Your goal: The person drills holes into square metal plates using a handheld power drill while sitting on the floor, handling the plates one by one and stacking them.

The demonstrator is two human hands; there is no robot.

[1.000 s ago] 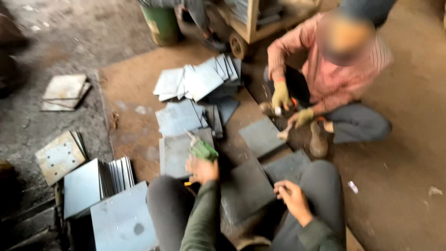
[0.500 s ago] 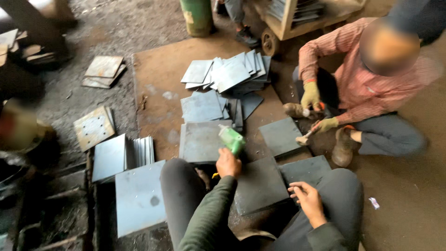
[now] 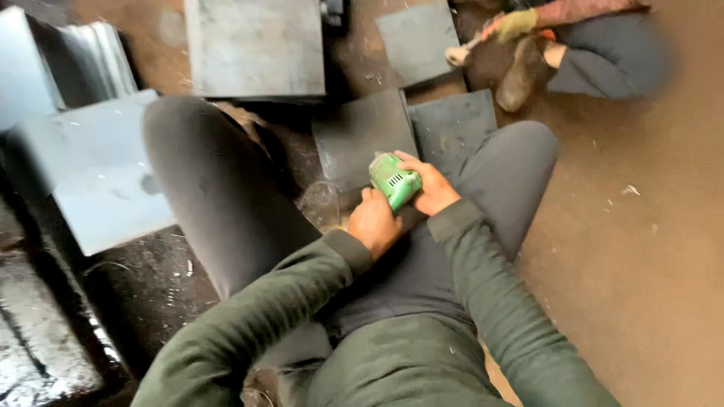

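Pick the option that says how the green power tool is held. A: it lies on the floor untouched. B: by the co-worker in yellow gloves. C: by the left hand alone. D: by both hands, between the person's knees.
D: the left hand and right hand both grip the green power tool between the raised knees.

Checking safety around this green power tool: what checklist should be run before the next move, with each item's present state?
1. Both hands on green power tool: left hand and right hand grip it: ok.
2. Gloves: both hands bare: not ok.
3. Dark metal plate secured: lies loose between the knees: cannot tell.
4. Disc guard: hidden: cannot tell.
5. Co-worker's boot clear: close beyond the plates: not ok.
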